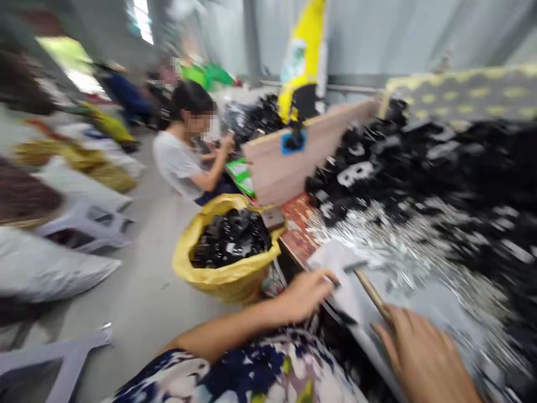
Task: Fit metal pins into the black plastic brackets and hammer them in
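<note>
My right hand (422,350) is closed around the wooden handle of a small hammer (372,292). The hammer's metal head lies over the pale sheet (335,258) at the edge of the work table. Just left of it, my left hand (305,294) has thumb and fingers pinched together, and a small dark piece (334,280) shows at the fingertips. Motion blur hides its exact kind. Beyond both hands spreads a heap of thin shiny metal pieces (403,238), with a large pile of black parts (419,162) behind it.
A yellow sack (184,263) full of black parts stands left of the table. A wooden board (289,168) rises at the table's far side. Past it, a person in a white shirt (178,159) sits working. Plastic stools (84,221) and sacks line the left floor.
</note>
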{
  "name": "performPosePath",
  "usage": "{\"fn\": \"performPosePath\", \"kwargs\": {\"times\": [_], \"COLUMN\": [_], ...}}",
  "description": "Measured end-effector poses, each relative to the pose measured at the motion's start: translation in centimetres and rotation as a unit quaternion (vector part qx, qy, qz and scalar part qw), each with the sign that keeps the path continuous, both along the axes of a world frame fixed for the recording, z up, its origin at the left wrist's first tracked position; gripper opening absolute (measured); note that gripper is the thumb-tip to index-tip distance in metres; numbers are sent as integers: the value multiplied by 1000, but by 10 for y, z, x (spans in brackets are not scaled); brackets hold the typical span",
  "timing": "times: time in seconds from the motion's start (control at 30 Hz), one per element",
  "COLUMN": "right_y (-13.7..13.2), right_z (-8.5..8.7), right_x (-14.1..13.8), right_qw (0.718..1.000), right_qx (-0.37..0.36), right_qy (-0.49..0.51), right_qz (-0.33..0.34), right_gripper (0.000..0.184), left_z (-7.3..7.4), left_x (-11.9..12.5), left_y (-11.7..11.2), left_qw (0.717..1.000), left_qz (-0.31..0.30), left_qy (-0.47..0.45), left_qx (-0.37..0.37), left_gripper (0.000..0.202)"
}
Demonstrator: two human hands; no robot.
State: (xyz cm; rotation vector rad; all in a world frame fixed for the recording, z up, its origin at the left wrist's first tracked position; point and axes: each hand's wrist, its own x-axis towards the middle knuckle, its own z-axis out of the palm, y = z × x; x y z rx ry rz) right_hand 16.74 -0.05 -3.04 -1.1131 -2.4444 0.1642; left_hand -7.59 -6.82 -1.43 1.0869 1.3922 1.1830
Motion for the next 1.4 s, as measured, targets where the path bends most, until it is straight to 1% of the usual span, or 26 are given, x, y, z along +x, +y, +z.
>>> {"fn": "performPosePath", "kwargs": {"times": [0.03,0.07,0.1,0.2,0.23,0.27,0.3,0.33,0.4,0.43,0.47,0.53,0.57,0.63,0.67,0.73,0.8,0.87,0.9,0.93,1.07,1.17,1.23,1.3,1.4], "right_y": [-2,-3,-3,-2,-3,-5,-7,-9,-10,-9,-7,-2,0,1,-2,-11,-24,-36,-40,-43,-46,-48,-51,-51,-44], "right_z": [0,-2,-4,-8,-8,-8,-8,-7,-8,-9,-10,-11,-11,-7,-4,4,11,13,12,10,0,1,2,-1,-10], "right_x": [8,14,18,26,28,30,30,30,27,25,22,20,21,28,34,45,53,53,51,48,37,37,38,36,31], "right_qw": [996,989,985,972,967,964,966,970,977,976,973,962,957,955,961,978,991,995,996,998,998,999,998,997,994], "right_qx": [20,25,0,-93,-108,-111,-105,-94,-81,-85,-98,-139,-162,-194,-194,-164,-119,-75,-59,-47,-28,-7,-2,-18,-79], "right_qy": [-84,-135,-162,-176,-174,-170,-167,-164,-164,-170,-178,-190,-191,-174,-153,-91,-19,35,41,33,-54,-37,-45,-69,-65], "right_qz": [-34,-58,-63,-128,-154,-171,-169,-152,-111,-102,-106,-136,-146,-139,-124,-92,-66,-52,-47,-41,-23,-34,-34,-31,-34], "right_gripper": [19,18,14,5,7,13,19,23,23,21,18,8,7,25,34,46,52,56,57,57,51,55,56,54,52], "left_z": [-3,-8,-15,-36,-40,-43,-46,-47,-50,-52,-54,-57,-59,-61,-61,-61,-60,-59,-60,-60,-64,-67,-69,-69,-67], "left_x": [-6,-10,-12,-1,4,9,13,16,17,17,17,17,17,18,18,17,16,14,14,14,14,14,14,13,10], "left_y": [1,4,8,14,15,15,14,14,14,14,15,16,17,20,21,22,23,22,22,22,22,22,23,23,23], "left_qw": [1000,999,999,997,996,994,991,988,983,982,983,984,984,985,985,983,979,975,973,971,969,971,972,972,976], "left_qz": [26,32,29,10,2,-4,-7,-6,2,11,22,46,51,43,35,23,16,10,10,12,22,18,22,27,24], "left_qy": [-6,-5,3,40,65,96,127,154,185,187,182,172,168,168,170,182,202,223,232,238,246,239,235,231,219], "left_qx": [-11,-25,-42,-70,-63,-48,-31,-16,0,0,-2,-5,-6,-4,-3,-1,3,8,8,6,0,1,-3,-7,-2], "left_gripper": [28,29,31,33,33,33,33,32,31,32,32,36,38,41,40,38,38,40,42,43,46,46,47,48,47]}}
